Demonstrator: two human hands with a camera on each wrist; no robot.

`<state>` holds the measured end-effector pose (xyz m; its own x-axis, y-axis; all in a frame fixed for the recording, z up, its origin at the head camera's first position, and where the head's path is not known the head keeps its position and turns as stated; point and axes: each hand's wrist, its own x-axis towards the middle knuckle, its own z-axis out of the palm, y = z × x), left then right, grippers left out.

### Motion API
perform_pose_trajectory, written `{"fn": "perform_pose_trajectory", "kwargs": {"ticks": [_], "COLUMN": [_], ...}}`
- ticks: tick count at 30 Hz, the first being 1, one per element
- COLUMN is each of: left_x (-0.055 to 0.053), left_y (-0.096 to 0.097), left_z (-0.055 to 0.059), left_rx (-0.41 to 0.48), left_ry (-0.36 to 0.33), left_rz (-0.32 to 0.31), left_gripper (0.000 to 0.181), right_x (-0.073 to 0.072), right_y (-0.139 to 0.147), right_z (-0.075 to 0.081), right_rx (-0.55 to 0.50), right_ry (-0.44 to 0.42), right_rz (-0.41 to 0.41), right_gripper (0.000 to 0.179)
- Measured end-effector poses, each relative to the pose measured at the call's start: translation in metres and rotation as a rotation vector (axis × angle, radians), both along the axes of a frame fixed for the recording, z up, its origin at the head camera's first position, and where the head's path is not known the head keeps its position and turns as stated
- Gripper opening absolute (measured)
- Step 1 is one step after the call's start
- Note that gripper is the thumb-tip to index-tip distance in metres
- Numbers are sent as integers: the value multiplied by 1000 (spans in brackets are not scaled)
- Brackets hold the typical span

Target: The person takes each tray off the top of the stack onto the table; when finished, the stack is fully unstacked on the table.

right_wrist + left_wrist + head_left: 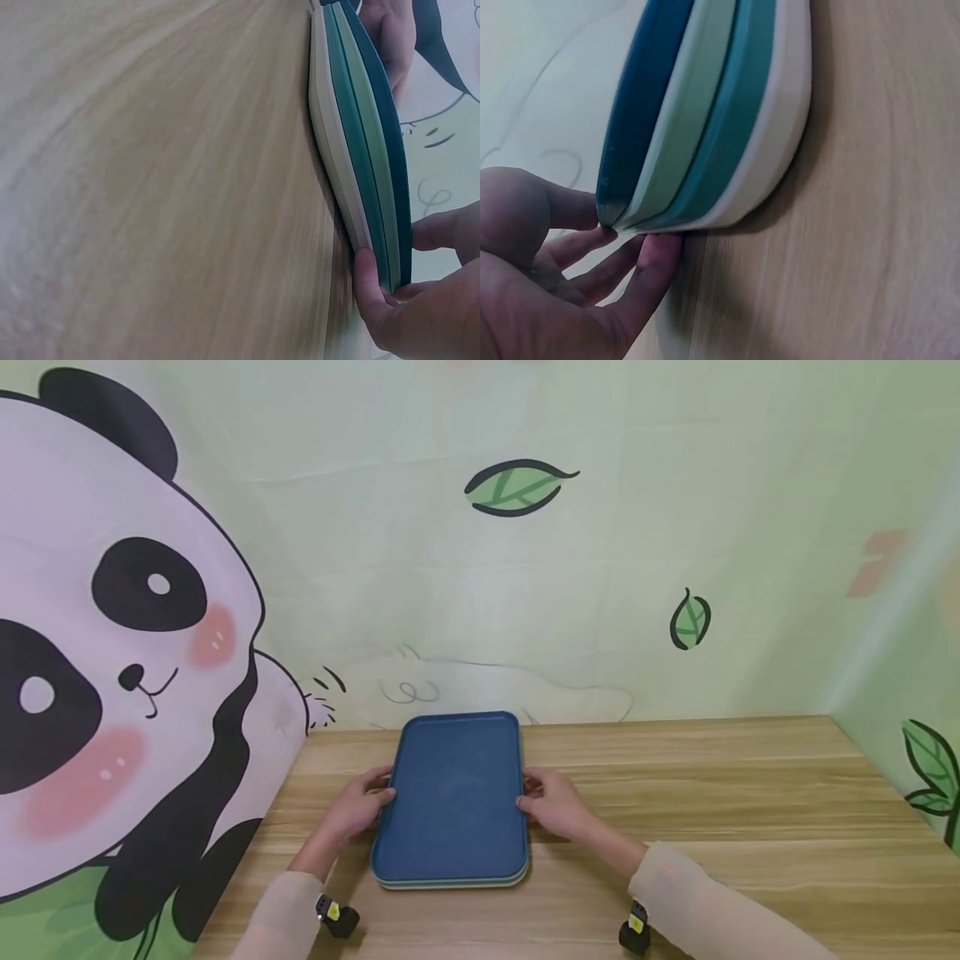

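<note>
A stack of rectangular trays lies on the wooden table in front of me, with a blue tray (453, 797) on top. Beneath it, the left wrist view shows a light green tray (686, 112), a teal tray (733, 112) and a white tray (786, 97) at the bottom. My left hand (354, 806) holds the left side of the stack, thumb at the blue rim and fingers along the lower edges. On the opposite side, my right hand (558, 806) grips the stack in the same way; its fingertips reach the white tray's edge in the right wrist view.
The wooden table (712, 793) extends to both sides of the stack. Behind it hangs a pale green backdrop (420, 568) with printed leaves, and a large panda print (90, 510) fills the left. Small black devices hang at both cuffs.
</note>
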<state>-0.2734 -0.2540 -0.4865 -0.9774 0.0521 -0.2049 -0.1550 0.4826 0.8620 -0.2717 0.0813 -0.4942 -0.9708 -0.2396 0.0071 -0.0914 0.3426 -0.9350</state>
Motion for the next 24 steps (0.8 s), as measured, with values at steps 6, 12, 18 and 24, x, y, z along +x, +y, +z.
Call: {"fn": "perform_pose_trajectory", "kwargs": {"ticks": [6,12,18,24], "left_x": [0,2,5,5], "left_y": [3,11,31,54], "left_z": [0,2,3,1], "left_rx": [-24,-28,-39,-22], "left_ry": [14,40,92,145], "left_rz": [36,73,60,67], "left_gripper": [51,49,47,46], "right_x": [0,0,2,4], "right_y": [0,5,28,53], "right_z": [0,0,1,1], "right_rx": [0,-14,-29,-28], "right_ry": [-18,-27,-44,-46], "right_rz": [-6,-15,-17,15], "right_gripper": [54,56,57,56]}}
